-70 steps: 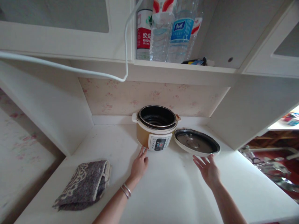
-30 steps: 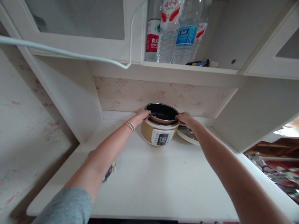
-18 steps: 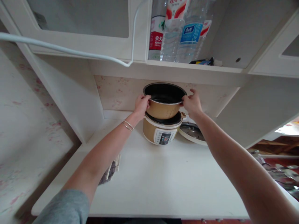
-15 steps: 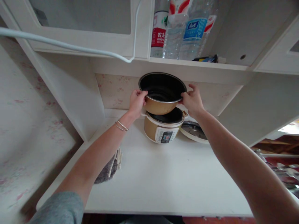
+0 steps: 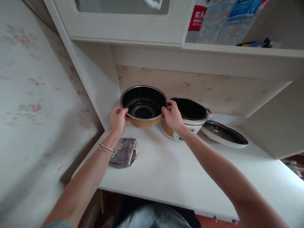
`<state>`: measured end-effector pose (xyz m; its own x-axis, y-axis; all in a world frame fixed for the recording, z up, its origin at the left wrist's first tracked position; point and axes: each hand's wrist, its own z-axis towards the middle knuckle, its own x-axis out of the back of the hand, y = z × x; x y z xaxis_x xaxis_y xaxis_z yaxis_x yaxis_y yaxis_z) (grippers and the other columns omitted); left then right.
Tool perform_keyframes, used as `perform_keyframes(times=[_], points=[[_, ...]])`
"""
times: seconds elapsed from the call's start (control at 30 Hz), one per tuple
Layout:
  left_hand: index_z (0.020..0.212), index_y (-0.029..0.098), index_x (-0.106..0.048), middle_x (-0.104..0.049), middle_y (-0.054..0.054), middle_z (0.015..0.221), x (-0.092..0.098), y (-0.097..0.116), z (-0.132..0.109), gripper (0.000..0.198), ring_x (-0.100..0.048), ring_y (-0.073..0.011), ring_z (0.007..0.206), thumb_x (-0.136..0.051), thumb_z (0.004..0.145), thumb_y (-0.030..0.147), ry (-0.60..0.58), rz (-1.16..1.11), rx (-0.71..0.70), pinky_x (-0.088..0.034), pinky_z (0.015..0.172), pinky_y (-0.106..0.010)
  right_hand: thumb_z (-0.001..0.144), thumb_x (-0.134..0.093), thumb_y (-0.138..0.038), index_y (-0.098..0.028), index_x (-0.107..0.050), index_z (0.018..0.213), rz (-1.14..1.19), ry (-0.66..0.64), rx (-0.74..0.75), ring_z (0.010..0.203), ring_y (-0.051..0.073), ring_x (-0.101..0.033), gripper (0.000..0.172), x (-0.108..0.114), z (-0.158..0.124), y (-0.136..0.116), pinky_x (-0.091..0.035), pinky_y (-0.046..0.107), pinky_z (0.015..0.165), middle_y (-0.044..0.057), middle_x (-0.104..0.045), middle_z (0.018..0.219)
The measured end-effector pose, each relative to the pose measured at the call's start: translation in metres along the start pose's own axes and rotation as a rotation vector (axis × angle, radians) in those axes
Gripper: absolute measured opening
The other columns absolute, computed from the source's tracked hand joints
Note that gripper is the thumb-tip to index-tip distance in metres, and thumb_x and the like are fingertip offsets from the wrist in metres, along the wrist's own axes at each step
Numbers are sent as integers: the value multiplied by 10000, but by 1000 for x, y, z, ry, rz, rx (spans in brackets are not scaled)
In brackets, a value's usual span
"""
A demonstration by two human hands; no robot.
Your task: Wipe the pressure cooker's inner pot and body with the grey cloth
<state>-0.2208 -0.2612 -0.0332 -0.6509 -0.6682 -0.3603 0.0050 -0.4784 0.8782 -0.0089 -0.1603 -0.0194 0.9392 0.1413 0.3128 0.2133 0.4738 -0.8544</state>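
Note:
Between my hands is a rice cooker inner pot (image 5: 143,107), gold outside and black inside, its rim facing up. My left hand (image 5: 118,120) is closed on the rim at the near left. My right hand (image 5: 173,114) grips the rim's right side, thumb on top. The pot is left of the rice cooker (image 5: 190,109), whose body stands uncovered and shows a dark inside; my right hand and forearm hide part of its front panel. Whether the pot's base touches the counter I cannot tell. A folded grey cloth (image 5: 124,153) lies near my left wrist.
The cooker's lid (image 5: 224,133) lies on the white counter (image 5: 161,171), right of the cooker. Above, a cabinet (image 5: 133,28) and a shelf with plastic bottles (image 5: 216,22) overhang. A flowered wall (image 5: 35,104) borders the left side.
Both hands have carried the inner pot from above the cooker to its left side and lower. The view has swung left, showing more of the cloth and the lid.

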Motion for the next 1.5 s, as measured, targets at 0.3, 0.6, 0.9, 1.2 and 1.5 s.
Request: perform_keyframes(times=[0.3,0.6,0.9,1.2,1.5], points=[[651,180,-485,-471,72,549,46,-67,-6,233,-457,-72,464,-688,624,291,66,64,158,-415,422,-191,852,-480,-307,-212,-495,1134,-22,-62,-295,566,134,-591,298,-61,-27,49,-438,251,538,-30,-573,707],[658,176,-478,-494,67,576,58,-94,-10,252,-481,-73,487,-686,618,313,65,29,238,-424,471,-206,872,-452,-314,-218,-495,1138,-65,-115,-321,597,143,-610,287,-70,-30,70,-456,261,591,-39,-590,683],[669,180,-486,-500,62,585,67,-102,-10,239,-484,-74,488,-682,628,310,53,58,278,-427,475,-205,889,-445,-349,-208,-501,1142,-154,-230,-379,575,129,-622,295,-59,-45,56,-460,275,614,38,-647,986],[670,184,-487,-508,61,572,72,-99,-10,250,-519,-88,491,-673,659,351,-5,140,296,-445,479,-209,945,-373,-330,-223,-571,958,-584,-611,413,823,209,-613,226,-88,-134,-8,-437,314,728,56,-663,894],[737,168,-522,-528,53,563,74,-89,-3,244,-538,-97,458,-676,661,341,-38,266,375,-524,492,-253,834,-492,-604,-110,-336,1418,-613,-708,594,1370,346,-252,781,-171,-182,17,-156,580,1117,183,-333,1478]])
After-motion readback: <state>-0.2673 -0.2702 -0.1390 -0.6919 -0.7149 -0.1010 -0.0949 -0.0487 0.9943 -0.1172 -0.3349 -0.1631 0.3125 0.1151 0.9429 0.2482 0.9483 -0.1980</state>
